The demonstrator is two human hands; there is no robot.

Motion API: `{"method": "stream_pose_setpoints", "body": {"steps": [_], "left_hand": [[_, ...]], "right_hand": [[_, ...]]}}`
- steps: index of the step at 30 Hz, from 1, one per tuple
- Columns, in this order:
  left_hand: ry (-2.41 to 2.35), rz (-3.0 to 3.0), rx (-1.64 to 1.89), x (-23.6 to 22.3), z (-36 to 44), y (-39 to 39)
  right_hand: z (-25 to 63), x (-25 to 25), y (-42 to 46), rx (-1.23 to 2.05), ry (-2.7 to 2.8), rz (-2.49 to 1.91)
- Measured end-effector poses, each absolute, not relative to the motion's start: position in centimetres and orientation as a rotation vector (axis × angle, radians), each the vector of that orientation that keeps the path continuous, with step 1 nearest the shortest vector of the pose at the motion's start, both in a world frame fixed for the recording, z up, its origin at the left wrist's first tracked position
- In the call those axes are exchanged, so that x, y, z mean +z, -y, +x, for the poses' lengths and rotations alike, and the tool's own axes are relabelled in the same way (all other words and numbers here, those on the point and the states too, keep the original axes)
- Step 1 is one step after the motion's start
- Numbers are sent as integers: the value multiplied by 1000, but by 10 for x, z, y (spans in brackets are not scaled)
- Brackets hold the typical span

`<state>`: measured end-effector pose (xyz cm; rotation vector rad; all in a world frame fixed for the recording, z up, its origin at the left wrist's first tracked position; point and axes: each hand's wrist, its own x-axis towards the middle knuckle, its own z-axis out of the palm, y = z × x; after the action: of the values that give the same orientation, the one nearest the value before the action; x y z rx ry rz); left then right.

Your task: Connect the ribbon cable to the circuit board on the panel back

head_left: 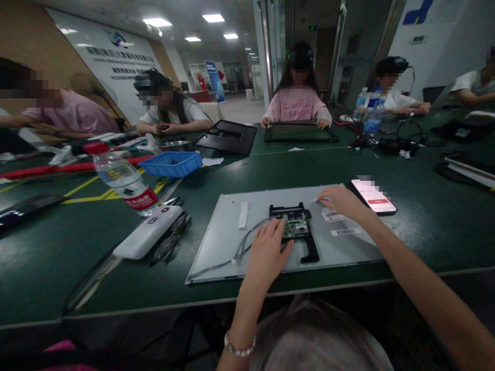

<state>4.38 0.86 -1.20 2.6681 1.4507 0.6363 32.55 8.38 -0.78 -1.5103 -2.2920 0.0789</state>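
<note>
A flat grey display panel [222,221] lies on the table in front of me, with a black plastic bracket [310,250] on it. Inside the bracket sits a green circuit board [296,229]. My left hand [268,246] is closed at the left side of the board and bracket, thumb at the lower edge. Grey cables [240,248] run from beneath its fingers over the panel. Near the panel's far right edge, my right hand [342,200] is pinched, its fingertips at a tiny pale bit I cannot identify. Labels [345,232] lie just below it.
A phone [373,196] lies right of the panel. To the left are a white power bank [150,232], a water bottle [126,178] and a blue tray [172,164]. Across the table, a person holds a black frame [299,139]; a black cover [226,137] lies beside it.
</note>
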Motion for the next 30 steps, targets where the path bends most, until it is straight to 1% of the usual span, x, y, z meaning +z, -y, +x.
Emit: {"method": "stream_pose_setpoints", "body": {"steps": [5, 11, 15, 19, 25, 30], "left_hand": [[-1462, 2636, 637, -14, 44, -11], [-1469, 2610, 664, -17, 44, -14], [-1485, 2607, 652, -16, 45, -13], [-1478, 2625, 644, -16, 46, -12], [-1479, 2661, 628, -14, 46, -12], [-1480, 2690, 604, -8, 44, -10]], "right_hand": [[302, 2, -91, 86, 2198, -1437], [261, 3, -103, 84, 2371, -1381], [252, -2, -100, 102, 2431, -1384], [253, -6, -97, 127, 2431, -1365], [264, 1, -93, 264, 2380, -1353], [305, 13, -78, 269, 2202, -1522]]}}
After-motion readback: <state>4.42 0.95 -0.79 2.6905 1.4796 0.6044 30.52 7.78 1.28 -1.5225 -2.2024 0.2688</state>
